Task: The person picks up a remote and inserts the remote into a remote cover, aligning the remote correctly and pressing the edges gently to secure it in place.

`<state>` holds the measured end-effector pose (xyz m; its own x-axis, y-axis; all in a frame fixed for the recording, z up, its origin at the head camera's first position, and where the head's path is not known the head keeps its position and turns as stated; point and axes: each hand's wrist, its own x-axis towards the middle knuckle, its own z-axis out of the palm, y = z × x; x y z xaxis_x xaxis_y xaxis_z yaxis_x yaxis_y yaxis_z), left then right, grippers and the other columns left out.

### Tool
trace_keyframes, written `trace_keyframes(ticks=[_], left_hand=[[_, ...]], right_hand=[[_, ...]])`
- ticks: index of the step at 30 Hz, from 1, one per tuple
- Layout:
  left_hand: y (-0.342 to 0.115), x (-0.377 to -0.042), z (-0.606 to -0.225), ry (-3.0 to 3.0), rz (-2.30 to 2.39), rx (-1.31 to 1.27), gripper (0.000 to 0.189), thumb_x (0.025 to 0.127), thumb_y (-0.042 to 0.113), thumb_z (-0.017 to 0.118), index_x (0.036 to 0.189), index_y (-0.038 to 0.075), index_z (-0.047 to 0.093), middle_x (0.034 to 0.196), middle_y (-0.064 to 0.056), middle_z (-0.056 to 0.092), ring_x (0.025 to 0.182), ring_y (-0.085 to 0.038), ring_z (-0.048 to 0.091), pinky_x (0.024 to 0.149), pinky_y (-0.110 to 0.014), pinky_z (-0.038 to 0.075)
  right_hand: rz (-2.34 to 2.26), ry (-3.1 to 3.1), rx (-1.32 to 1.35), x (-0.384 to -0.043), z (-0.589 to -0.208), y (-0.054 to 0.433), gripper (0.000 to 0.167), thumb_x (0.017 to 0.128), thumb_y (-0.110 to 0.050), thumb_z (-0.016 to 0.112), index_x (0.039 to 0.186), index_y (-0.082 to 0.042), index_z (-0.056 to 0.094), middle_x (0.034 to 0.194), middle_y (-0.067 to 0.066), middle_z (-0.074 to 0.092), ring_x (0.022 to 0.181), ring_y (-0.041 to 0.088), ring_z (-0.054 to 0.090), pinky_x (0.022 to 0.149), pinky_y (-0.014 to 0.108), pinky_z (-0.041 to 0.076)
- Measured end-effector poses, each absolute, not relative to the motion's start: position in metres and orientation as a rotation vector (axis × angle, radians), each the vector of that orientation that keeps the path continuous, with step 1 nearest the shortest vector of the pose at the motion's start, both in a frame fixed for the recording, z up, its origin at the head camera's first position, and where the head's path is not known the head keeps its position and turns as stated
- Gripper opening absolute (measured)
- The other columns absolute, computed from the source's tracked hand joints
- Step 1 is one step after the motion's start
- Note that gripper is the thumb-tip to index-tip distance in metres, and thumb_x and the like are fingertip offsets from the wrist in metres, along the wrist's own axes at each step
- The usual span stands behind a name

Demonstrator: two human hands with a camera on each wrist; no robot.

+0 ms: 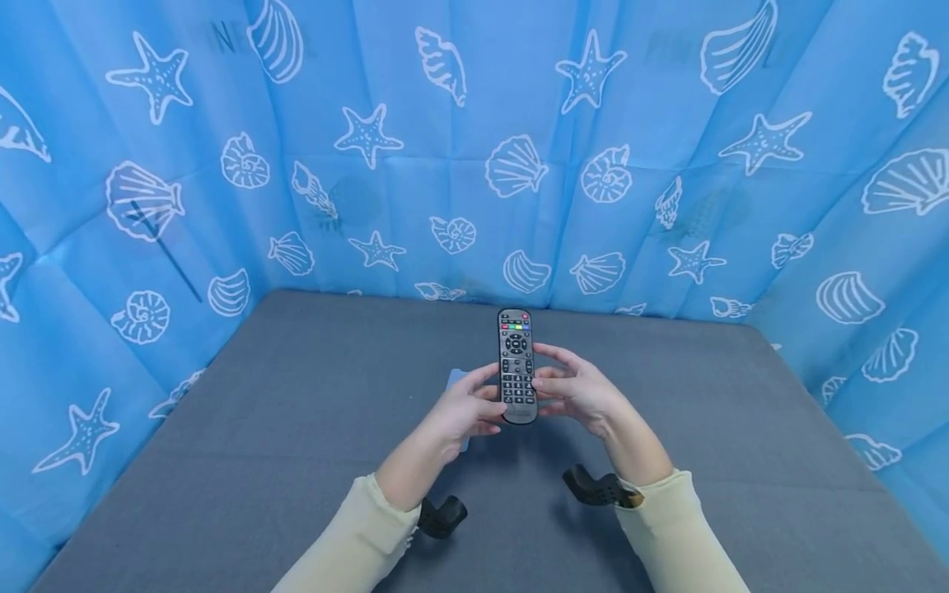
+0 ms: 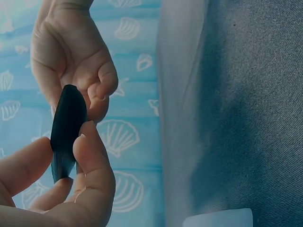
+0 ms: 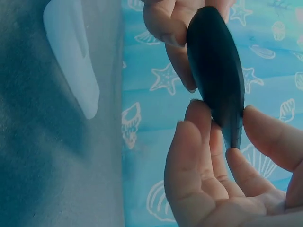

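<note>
A black remote control (image 1: 517, 362) is held up above the grey table, its button face toward the head camera and its long side upright. On its left edge, the left hand (image 1: 461, 410) pinches it between thumb and fingers. The right hand (image 1: 582, 390) grips the opposite edge, thumb on the front and fingers behind. Both wrist views show the remote end-on as a dark slab, with the left hand's fingers (image 2: 97, 172) and the right hand's fingers (image 3: 187, 161) around it. Behind the left hand, a light blue flat object (image 1: 456, 377) lies on the table, mostly hidden.
The grey cloth-covered table (image 1: 334, 371) reaches back to a blue curtain (image 1: 460, 115) with white shells and starfish, which also runs along both sides. Black curved wrist mounts (image 1: 443, 517) stick out below each forearm.
</note>
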<state>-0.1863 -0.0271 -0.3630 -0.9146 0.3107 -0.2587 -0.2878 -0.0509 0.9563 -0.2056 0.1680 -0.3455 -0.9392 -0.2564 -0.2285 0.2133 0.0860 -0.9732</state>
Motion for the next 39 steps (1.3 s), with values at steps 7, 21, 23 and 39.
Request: trace_keyframes(ticks=[7, 21, 23, 39], left_hand=[[-0.030, -0.183, -0.359, 1.858, 2.033, 0.009, 0.059, 0.095, -0.002, 0.055, 0.150, 0.011, 0.037, 0.141, -0.019, 0.048, 0.094, -0.021, 0.060, 0.075, -0.033, 0.051], [-0.039, -0.184, -0.358, 1.849, 2.071, 0.031, 0.060, 0.095, -0.003, 0.055, 0.150, 0.012, 0.037, 0.147, -0.021, 0.040, 0.097, -0.022, 0.059, 0.073, -0.030, 0.050], [-0.039, -0.185, -0.358, 1.849, 2.068, 0.039, 0.060, 0.095, -0.002, 0.055, 0.151, 0.012, 0.036, 0.147, -0.021, 0.040, 0.101, -0.024, 0.059, 0.074, -0.030, 0.050], [-0.040, -0.182, -0.352, 1.883, 2.087, 0.035, 0.059, 0.095, -0.004, 0.055, 0.149, 0.011, 0.039, 0.139, -0.017, 0.050, 0.101, -0.022, 0.060, 0.074, -0.031, 0.051]], right_hand=[[-1.943, 2.038, -0.044, -0.202, -0.341, 0.161, 0.061, 0.097, -0.001, 0.054, 0.151, -0.004, 0.027, 0.100, 0.007, 0.056, 0.084, 0.017, 0.061, 0.071, 0.035, 0.051], [-1.976, 2.097, -0.013, -0.198, -0.335, 0.150, 0.059, 0.097, -0.001, 0.054, 0.150, -0.007, 0.032, 0.112, 0.014, 0.056, 0.085, 0.018, 0.061, 0.071, 0.035, 0.052], [-1.980, 2.101, -0.017, -0.197, -0.334, 0.150, 0.059, 0.097, -0.001, 0.054, 0.150, -0.007, 0.032, 0.112, 0.014, 0.056, 0.085, 0.017, 0.061, 0.071, 0.035, 0.052], [-2.028, 2.114, -0.033, -0.193, -0.329, 0.147, 0.057, 0.096, 0.001, 0.054, 0.149, -0.006, 0.034, 0.107, 0.011, 0.055, 0.082, 0.016, 0.061, 0.068, 0.032, 0.053]])
